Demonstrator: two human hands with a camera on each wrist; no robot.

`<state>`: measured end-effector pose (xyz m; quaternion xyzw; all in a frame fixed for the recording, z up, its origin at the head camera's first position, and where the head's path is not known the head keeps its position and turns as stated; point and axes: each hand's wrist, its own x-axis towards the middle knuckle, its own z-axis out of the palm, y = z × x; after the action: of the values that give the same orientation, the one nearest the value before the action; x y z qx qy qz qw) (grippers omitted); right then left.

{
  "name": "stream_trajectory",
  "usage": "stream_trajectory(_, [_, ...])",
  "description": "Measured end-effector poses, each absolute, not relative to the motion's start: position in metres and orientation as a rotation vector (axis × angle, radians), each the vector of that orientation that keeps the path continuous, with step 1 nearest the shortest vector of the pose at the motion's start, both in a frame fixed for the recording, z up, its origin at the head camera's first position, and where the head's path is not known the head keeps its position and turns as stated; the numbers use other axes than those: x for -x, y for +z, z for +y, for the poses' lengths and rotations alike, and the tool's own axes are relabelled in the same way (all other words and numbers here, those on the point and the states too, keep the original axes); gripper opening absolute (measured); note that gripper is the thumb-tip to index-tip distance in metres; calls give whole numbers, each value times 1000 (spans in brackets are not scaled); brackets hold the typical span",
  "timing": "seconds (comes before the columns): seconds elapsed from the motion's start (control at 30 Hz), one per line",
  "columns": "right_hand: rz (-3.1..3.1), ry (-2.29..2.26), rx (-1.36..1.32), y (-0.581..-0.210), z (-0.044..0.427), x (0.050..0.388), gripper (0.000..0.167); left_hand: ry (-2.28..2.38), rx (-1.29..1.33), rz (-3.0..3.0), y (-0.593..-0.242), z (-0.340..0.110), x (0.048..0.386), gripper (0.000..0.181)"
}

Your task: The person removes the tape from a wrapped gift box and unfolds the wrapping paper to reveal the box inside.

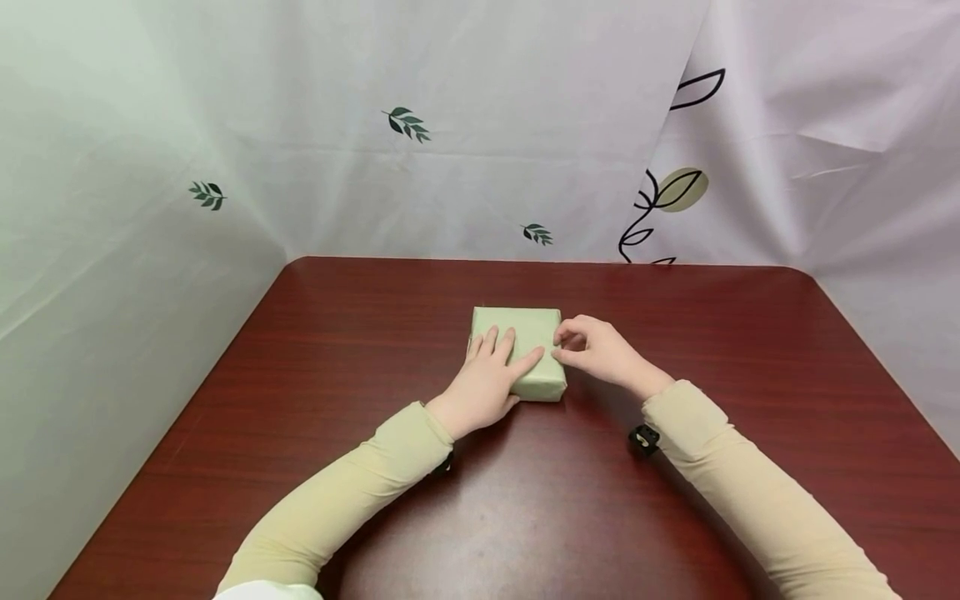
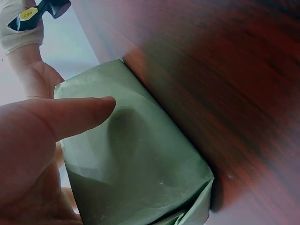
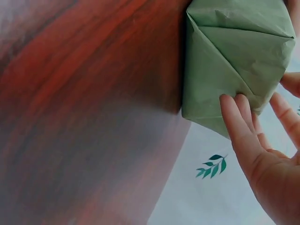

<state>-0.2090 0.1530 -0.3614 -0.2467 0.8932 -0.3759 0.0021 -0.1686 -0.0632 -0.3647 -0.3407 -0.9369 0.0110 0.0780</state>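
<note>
A small box wrapped in pale green paper (image 1: 517, 321) lies on the table, its triangular end folds (image 3: 220, 61) showing in the right wrist view. My left hand (image 1: 487, 383) rests on its top with fingers spread, and the thumb (image 2: 84, 115) stretches across the paper in the left wrist view. At the box's right end is my right hand (image 1: 600, 350), thumb and fingertips touching the folded paper there. In the right wrist view the right fingers (image 3: 239, 126) lie fairly straight against that end, pinching nothing that I can see.
The dark red wooden table (image 1: 360, 333) has rounded far corners. White cloth with leaf prints (image 1: 480, 183) hangs behind it and along the sides. A black strap device (image 1: 643, 439) sits at the right wrist, below a beige sleeve (image 1: 690, 417).
</note>
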Motion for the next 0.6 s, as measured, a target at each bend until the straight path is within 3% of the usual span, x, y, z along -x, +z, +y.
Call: stream_trajectory(0.6, [2785,-1180,435,-358,146,210,9,12,1023,-2774,-365,-63,168,71])
